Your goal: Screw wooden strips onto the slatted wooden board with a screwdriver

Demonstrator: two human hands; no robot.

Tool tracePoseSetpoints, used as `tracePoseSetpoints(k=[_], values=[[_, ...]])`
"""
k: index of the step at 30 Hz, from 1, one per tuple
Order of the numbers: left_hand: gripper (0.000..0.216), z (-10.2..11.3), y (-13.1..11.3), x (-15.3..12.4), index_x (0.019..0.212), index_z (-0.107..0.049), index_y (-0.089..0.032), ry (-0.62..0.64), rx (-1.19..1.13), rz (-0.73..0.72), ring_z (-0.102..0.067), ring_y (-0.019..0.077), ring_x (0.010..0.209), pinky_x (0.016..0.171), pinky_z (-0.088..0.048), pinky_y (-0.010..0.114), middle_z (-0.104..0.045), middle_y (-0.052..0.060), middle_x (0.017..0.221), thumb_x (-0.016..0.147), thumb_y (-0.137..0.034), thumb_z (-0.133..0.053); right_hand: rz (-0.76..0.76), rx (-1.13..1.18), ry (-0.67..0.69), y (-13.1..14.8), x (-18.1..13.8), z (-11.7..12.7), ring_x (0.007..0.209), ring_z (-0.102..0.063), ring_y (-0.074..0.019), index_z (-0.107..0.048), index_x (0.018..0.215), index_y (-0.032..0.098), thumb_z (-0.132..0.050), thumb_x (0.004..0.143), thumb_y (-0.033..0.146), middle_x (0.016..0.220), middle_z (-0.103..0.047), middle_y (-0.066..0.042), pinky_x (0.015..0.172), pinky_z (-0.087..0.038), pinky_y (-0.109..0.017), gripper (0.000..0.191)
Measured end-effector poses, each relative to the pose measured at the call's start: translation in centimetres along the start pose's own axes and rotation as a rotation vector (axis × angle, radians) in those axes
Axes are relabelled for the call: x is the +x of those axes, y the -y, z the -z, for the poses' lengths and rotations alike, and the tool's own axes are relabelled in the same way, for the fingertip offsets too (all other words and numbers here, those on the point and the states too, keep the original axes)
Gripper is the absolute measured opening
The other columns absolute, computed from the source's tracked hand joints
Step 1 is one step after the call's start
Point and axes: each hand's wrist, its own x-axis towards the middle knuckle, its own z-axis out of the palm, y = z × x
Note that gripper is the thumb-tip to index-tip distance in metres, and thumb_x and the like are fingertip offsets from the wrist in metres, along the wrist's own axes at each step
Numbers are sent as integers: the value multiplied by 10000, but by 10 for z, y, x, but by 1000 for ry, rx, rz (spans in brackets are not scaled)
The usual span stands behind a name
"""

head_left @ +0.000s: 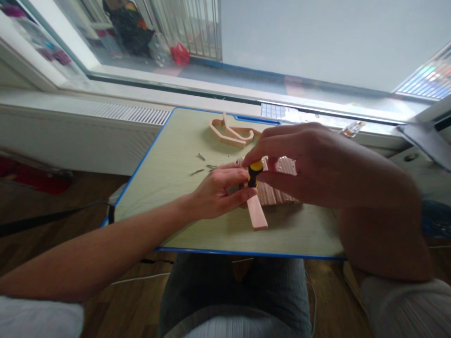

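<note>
My right hand point(310, 162) grips the yellow-and-black handle of a screwdriver point(254, 172), held upright over a slatted wooden piece point(276, 190). My left hand point(220, 192) holds that wooden piece from the left, fingers pinched near the screwdriver's tip. A flat wooden strip point(256, 213) sticks out toward me from under the slats. The tip of the screwdriver is hidden behind my fingers.
The pale green table point(169, 183) has a blue edge. Curved wooden parts point(230, 133) lie at its far side. Loose screws point(201, 157) lie left of my hands. A window sill and a radiator grille point(120, 112) run behind. A clear plastic item point(352, 128) rests at far right.
</note>
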Motion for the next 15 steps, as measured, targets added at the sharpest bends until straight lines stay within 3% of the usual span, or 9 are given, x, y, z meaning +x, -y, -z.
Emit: tracePoseSetpoints(k=[6,10,15], values=[[195,-2,2,0,1135,-809,-199,-17,-9,-4,-771,231,1026,918,-597,371,-843,90,1086,1033,-357,-757,-121,-91,-40,0,3,-5,802,-632,-209,-793,1015,236,-707,981,328,901,-772,-41,742,-394,-351,130],[165,-2,1,0,1081,-793,-194,-38,-17,-25,-750,208,956,886,-589,347,-820,68,1014,1029,-347,-764,-184,-156,-97,-2,8,-12,709,-572,-192,-754,908,234,-722,984,481,739,-686,-24,686,-325,-343,260],[139,-2,1,2,1121,-785,-198,-28,-20,-66,-714,188,898,872,-566,338,-793,45,958,1040,-305,-747,-197,-186,-99,-5,10,-16,716,-589,-184,-745,899,230,-749,965,551,708,-660,-9,695,-316,-330,327]])
